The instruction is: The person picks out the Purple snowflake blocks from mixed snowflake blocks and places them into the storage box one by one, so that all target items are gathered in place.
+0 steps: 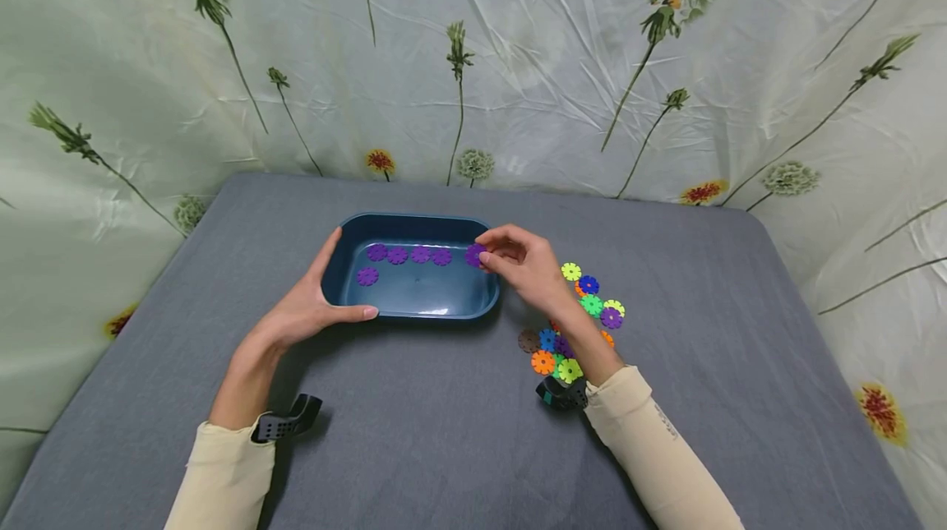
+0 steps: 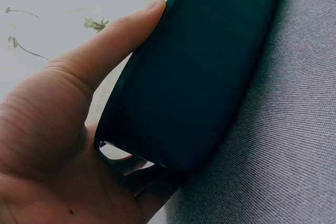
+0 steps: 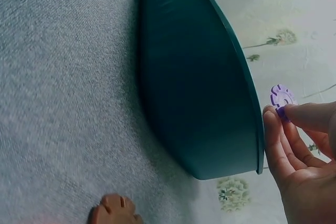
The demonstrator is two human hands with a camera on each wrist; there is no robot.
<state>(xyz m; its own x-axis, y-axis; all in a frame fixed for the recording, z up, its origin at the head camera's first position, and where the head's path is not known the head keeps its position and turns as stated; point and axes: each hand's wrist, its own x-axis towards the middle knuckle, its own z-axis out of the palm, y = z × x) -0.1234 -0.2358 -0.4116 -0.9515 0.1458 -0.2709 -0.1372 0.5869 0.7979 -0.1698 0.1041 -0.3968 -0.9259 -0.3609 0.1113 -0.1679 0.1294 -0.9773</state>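
Note:
A dark blue plastic tray (image 1: 429,308) sits on the cloth. My left hand (image 1: 307,308) grips its left end, the thumb along the near rim and the fingers round the outer side, as the left wrist view (image 2: 58,145) also shows. Inside lie several purple notched discs (image 1: 420,255), most in a row near the far wall, one below it at left. Over the right rim, my right hand (image 1: 528,267) pinches another purple notched disc (image 3: 282,96) between thumb and fingertips. In the right wrist view the fingers are right at the tray's rim.
Right of the tray, partly beneath my right forearm, lies a loose spread of notched discs in yellow, green (image 1: 591,305), blue, orange (image 1: 543,362), purple and brown (image 1: 528,340). Grey cloth (image 1: 444,448) covers the table. Behind hangs a flower-printed curtain (image 1: 518,86).

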